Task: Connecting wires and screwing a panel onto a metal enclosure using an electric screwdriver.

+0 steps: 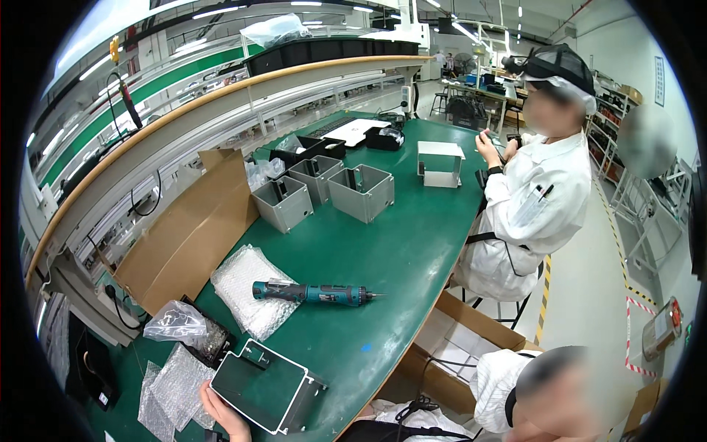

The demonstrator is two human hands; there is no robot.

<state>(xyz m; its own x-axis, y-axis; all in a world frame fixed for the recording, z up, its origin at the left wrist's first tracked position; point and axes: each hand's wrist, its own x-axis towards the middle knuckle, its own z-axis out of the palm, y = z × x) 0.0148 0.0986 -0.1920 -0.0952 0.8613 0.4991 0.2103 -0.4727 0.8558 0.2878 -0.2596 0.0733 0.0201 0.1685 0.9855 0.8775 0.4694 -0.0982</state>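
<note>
At the near edge of the green table (pixel 398 250), my left hand (pixel 225 417) has its fingers around the left side of a grey metal housing (pixel 300 404). This open, box-like housing shows a bright rim and a small bracket inside a corner. My right hand is out of view. Beyond the housing, a teal and black electric screwdriver (pixel 324 293) lies across a stack of bubble wrap (pixel 250 306), its bit to the right. Left of the housing are more bubble wrap sheets (pixel 180 387) and a black tray of small parts (pixel 215 340) with a clear plastic bag (pixel 175 322) on it.
Several similar grey housings (pixel 361 193) stand farther back, beside a tall cardboard piece (pixel 188 228). A person in white (pixel 541 199) works at the table's far right side; another (pixel 508 383) is close at lower right. An open carton (pixel 456 339) sits below the right edge.
</note>
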